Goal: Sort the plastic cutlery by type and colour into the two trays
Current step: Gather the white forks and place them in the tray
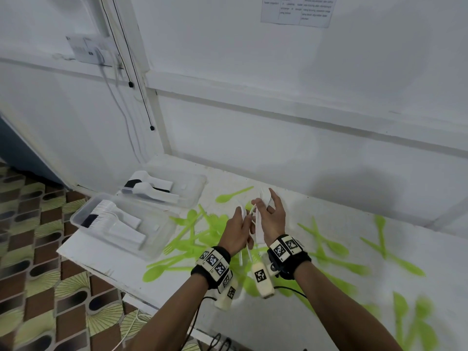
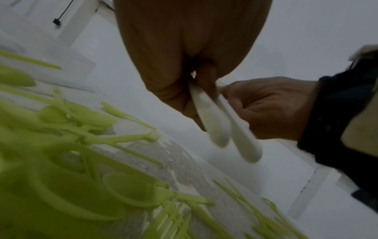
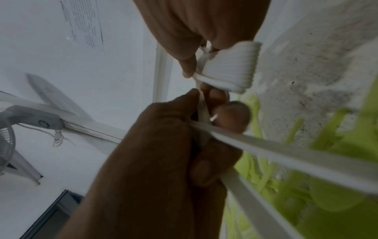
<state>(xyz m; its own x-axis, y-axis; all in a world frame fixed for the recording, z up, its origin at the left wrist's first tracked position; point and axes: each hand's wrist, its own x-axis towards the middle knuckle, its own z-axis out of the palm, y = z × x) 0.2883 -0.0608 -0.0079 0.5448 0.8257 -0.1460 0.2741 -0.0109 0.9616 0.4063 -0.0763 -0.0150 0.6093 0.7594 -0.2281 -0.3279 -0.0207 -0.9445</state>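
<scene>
White cutlery mostly sorted; the green is all still yours to do.

Your left hand [image 1: 238, 230] pinches a few white pieces [image 2: 225, 126], and your right hand [image 1: 272, 219] grips a stack of white cutlery [image 3: 231, 67] above the green cutlery [image 1: 192, 239] strewn over the table [image 1: 316, 211]. Both trays [image 1: 154, 249] hold only white, at the table's left edge, the near one close to the corner. Open room lies rightward.

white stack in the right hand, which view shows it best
The right wrist view: the white stack fills the frame's middle, its layered edges plain under the right hand's fingers. The head view shows it small and partly hidden behind both hands. The left wrist view shows only white handles in the left hand, not the stack.
</scene>
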